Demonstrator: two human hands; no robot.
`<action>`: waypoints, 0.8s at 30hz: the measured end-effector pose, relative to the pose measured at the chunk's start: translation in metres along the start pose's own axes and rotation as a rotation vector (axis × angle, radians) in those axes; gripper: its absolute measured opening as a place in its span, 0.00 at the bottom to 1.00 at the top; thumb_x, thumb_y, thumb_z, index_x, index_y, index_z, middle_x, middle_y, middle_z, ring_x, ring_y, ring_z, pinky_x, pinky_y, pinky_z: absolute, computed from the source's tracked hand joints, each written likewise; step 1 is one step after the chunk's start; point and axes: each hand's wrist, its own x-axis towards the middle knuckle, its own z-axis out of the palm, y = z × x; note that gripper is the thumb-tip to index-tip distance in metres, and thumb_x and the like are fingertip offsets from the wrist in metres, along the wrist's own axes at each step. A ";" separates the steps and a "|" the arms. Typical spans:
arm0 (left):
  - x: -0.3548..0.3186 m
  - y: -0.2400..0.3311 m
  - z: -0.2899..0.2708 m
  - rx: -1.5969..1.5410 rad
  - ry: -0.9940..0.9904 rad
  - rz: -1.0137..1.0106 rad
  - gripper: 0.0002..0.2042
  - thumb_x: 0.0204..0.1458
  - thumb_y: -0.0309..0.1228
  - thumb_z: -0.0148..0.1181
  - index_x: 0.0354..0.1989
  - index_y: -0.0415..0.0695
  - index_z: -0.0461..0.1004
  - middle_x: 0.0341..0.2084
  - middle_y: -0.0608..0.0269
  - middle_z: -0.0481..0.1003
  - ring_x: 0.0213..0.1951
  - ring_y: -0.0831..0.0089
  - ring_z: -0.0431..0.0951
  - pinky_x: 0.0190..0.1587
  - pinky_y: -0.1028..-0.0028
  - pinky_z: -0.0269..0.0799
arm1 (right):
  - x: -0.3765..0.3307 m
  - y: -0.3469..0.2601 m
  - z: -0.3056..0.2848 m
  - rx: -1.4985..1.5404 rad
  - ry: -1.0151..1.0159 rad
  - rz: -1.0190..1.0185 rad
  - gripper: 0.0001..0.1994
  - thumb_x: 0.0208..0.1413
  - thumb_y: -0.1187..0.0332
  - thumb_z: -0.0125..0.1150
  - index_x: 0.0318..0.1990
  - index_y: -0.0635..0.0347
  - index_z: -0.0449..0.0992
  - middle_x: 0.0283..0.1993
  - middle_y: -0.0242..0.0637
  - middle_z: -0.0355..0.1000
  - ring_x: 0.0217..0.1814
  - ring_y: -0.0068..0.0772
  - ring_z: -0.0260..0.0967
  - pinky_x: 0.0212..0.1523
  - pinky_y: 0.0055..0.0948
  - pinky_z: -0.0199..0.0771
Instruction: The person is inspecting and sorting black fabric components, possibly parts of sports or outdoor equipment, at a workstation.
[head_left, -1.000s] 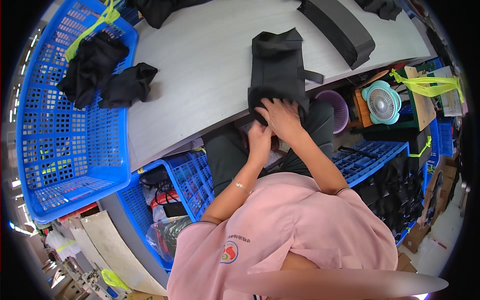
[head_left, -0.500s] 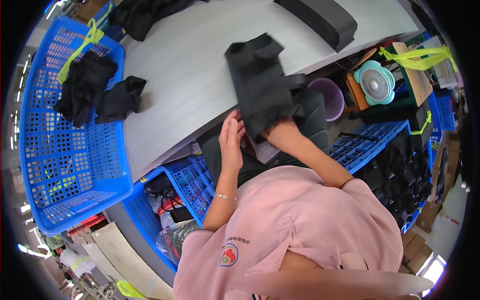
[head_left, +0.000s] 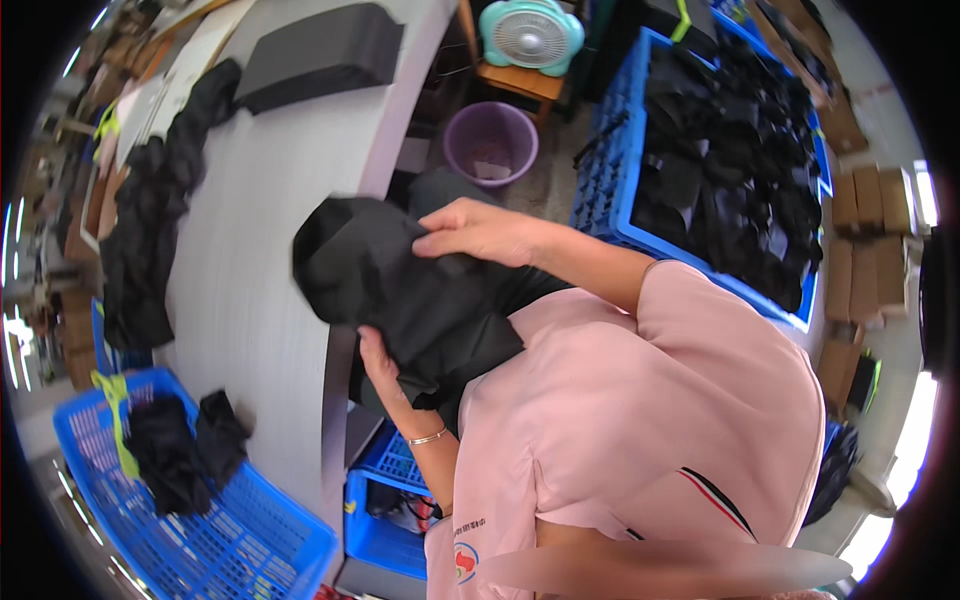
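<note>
A black fabric piece (head_left: 400,290) hangs over my lap beside the table's edge, with its rounded far end spread over the tabletop's border. My right hand (head_left: 475,232) pinches its upper right edge, thumb and fingers closed on the cloth. At the lower left edge my left hand (head_left: 378,362) holds it too; the thumb shows in front, while the other fingers are hidden behind the fabric. A silvery bracelet circles my left wrist.
The grey table (head_left: 270,200) bears a stack of black cut pieces (head_left: 320,55) and a long heap of black fabric (head_left: 150,230). Blue baskets (head_left: 275,545) with black pieces stand at lower left and right. Beyond are a purple bin (head_left: 490,145) and a turquoise fan (head_left: 530,35).
My view has swung to the right. The black fabric piece is now turned and spread between my hands; my right hand has come to its upper edge, and my left hand has closed on it.
</note>
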 end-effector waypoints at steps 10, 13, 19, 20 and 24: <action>0.031 -0.045 0.053 0.439 -0.095 -0.201 0.10 0.63 0.33 0.59 0.46 0.39 0.74 0.49 0.58 0.78 0.47 0.70 0.79 0.52 0.70 0.77 | -0.051 0.039 -0.090 0.291 0.489 -0.137 0.10 0.55 0.72 0.66 0.43 0.66 0.80 0.40 0.35 0.78 0.41 0.27 0.77 0.44 0.28 0.78; 0.026 -0.048 0.065 0.327 -0.324 -0.110 0.24 0.65 0.36 0.56 0.65 0.35 0.65 0.58 0.52 0.73 0.55 0.63 0.77 0.52 0.70 0.77 | -0.125 0.028 -0.150 0.103 0.778 -0.184 0.08 0.54 0.70 0.63 0.41 0.61 0.81 0.39 0.32 0.78 0.40 0.26 0.76 0.43 0.28 0.77; 0.016 -0.024 0.027 0.403 0.006 -0.028 0.21 0.66 0.35 0.56 0.63 0.37 0.68 0.58 0.50 0.73 0.54 0.65 0.78 0.50 0.70 0.78 | -0.323 -0.024 -0.243 -0.452 1.322 -0.171 0.17 0.59 0.64 0.61 0.53 0.60 0.81 0.48 0.29 0.78 0.52 0.22 0.72 0.56 0.25 0.67; 0.012 -0.020 0.017 0.417 0.048 -0.019 0.21 0.66 0.35 0.56 0.63 0.37 0.68 0.58 0.51 0.74 0.53 0.65 0.78 0.50 0.70 0.78 | -0.352 -0.027 -0.255 -0.600 1.371 -0.149 0.18 0.59 0.64 0.61 0.54 0.63 0.80 0.48 0.30 0.79 0.55 0.21 0.71 0.59 0.23 0.65; -0.008 -0.007 -0.017 0.428 0.203 0.044 0.21 0.63 0.37 0.60 0.60 0.37 0.71 0.55 0.50 0.75 0.51 0.65 0.79 0.49 0.69 0.79 | -0.390 0.014 -0.322 -1.919 1.694 0.406 0.32 0.63 0.52 0.59 0.68 0.64 0.65 0.65 0.48 0.68 0.68 0.41 0.64 0.68 0.34 0.62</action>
